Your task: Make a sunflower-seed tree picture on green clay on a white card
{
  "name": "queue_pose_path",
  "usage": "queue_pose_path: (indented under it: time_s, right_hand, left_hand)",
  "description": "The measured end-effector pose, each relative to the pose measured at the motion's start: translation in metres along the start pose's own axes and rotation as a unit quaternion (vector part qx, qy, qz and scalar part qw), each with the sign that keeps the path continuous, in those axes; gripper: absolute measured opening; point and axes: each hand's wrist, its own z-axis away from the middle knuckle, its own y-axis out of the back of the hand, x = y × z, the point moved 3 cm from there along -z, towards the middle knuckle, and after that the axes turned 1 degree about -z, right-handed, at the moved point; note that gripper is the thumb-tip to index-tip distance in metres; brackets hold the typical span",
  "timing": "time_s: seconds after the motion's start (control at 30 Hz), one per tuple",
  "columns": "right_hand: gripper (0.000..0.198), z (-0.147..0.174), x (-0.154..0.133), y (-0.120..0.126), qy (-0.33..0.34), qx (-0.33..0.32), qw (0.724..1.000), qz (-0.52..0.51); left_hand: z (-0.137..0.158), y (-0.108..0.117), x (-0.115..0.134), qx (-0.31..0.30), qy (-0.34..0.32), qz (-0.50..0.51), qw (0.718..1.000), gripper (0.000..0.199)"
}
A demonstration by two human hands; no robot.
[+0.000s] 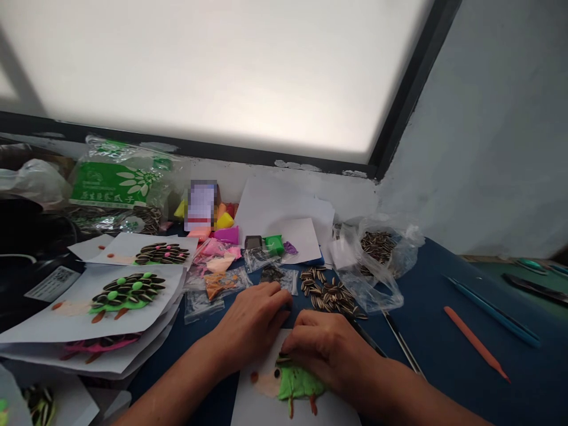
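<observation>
The green hedgehog figure (pixel 299 381) lies on a white sheet (pixel 255 408), at lower middle. The right hand (pixel 326 346) bends over its back, fingers narrow beside dark seeds (pixel 284 358); whether it holds one, one cannot tell. The left hand (pixel 255 313) curls at the sheet's far edge, its grip hidden. Stacked papers (pixel 39 325) limit the left; rightward, beyond the pens, the blue surface (pixel 532 384) has more room.

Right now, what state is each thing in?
Left hand: curled, grip unclear
Right hand: bent, grip unclear
Green clay body: seeded at top, partly hidden
Loose seeds: spread in a heap
Clear bag: seeds inside
Picture sheets: stacked
Coral tool: lying flat
Blue tool: lying flat
</observation>
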Motion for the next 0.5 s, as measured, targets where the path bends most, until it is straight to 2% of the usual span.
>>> queue_pose_path:
  time_s: [0.3, 0.5]
  right_hand:
    - [0.016, -0.0013, -0.0041, -0.0034, -0.016, -0.037, 0.998, 0.049]
    - [0.019, -0.0006, -0.0049, -0.0034, -0.005, -0.034, 0.997, 0.063]
  left_hand:
    - [-0.002, -0.002, -0.0016, 0.007, -0.003, -0.007, 1.0, 0.011]
    - [-0.0016, -0.0016, -0.0008, 0.006, -0.003, -0.01, 1.0, 0.012]
